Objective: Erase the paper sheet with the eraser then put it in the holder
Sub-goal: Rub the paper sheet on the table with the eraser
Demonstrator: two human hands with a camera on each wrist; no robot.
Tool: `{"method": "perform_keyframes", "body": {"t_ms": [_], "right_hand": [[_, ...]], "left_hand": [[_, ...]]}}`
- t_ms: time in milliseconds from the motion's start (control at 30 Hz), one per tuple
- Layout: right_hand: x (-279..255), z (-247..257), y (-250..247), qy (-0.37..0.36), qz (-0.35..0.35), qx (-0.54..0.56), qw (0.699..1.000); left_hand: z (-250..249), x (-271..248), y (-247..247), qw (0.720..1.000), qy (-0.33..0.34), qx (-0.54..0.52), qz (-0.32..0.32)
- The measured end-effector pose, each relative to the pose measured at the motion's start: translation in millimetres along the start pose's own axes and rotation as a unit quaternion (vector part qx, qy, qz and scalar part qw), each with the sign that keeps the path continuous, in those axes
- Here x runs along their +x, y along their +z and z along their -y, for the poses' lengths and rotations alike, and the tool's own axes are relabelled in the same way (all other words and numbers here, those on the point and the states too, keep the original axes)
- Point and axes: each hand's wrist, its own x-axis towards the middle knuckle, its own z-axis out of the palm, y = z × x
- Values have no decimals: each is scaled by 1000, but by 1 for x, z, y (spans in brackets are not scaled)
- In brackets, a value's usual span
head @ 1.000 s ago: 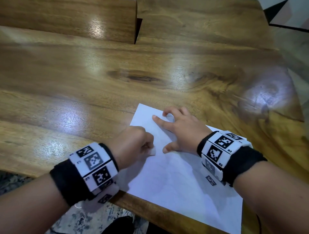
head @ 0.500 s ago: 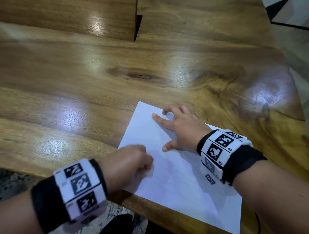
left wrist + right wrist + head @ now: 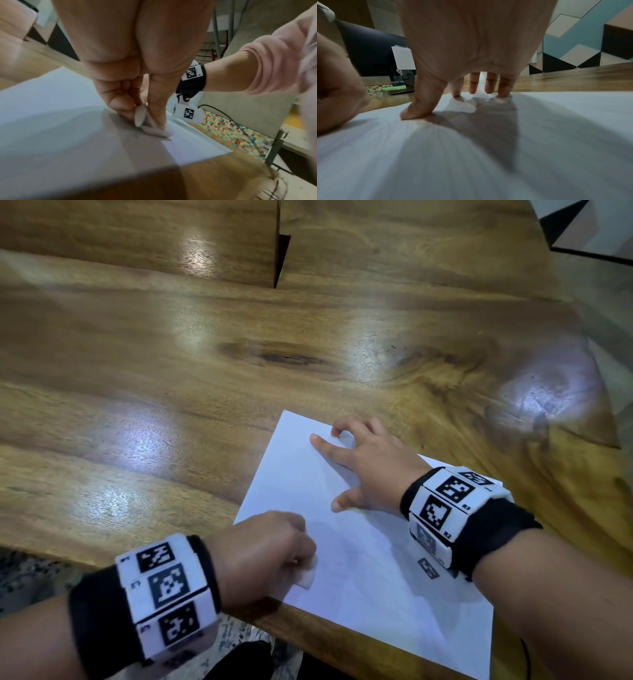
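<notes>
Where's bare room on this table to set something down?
Bare wood spans the table left of and beyond the paper sheet, up to the raised wooden ledge. Crowded: the sheet, with left hand, eraser and right hand.

Glossy wooden table (image 3: 171, 364); geometric-patterned wall (image 3: 590, 40); speckled floor (image 3: 27, 580).

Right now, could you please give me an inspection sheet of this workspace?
Surface: glossy wooden table.
Job's things: paper sheet lies at the near edge; white eraser on it; holder not seen.
Clutter: nothing seen.
Grippers: left hand has the eraser in a fingertip grip; right hand presses the sheet, fingers spread.
Cables: black cable beyond the table edge.
Surroundings: geometric patterned wall.
</notes>
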Motion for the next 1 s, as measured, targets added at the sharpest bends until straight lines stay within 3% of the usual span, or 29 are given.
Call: {"method": "perform_keyframes", "body": {"t_ms": [133, 200, 333, 400, 533, 600, 700, 900, 1000], "right_hand": [[0, 1, 1, 1, 1, -3, 1000], [1, 1, 1, 1, 2, -6, 1000], [1, 0, 1, 2, 0, 0, 1000], [1, 0, 1, 0, 0, -2, 1000], [1, 0, 2, 1, -1, -7, 1000], [1, 0, 1, 0, 0, -9, 1000], [1, 0, 1, 1, 2, -6, 1000], [1, 1, 0, 2, 2, -7, 1000], [1, 1, 0, 5, 4, -8, 1000]], "left_hand": [[5, 28, -17, 992, -22, 9, -127], [7, 21, -12, 993, -14, -2, -116], [0, -9, 7, 1000, 2, -8, 26], [0, -1, -1, 1000, -8, -8, -1], [5, 26, -17, 991, -17, 20, -129], [6, 17, -13, 994, -9, 5, -110], [1, -8, 9, 1000, 10, 15, -11], [17, 4, -7, 994, -8, 11, -104], [18, -2, -10, 995, -2, 9, -102]]}}
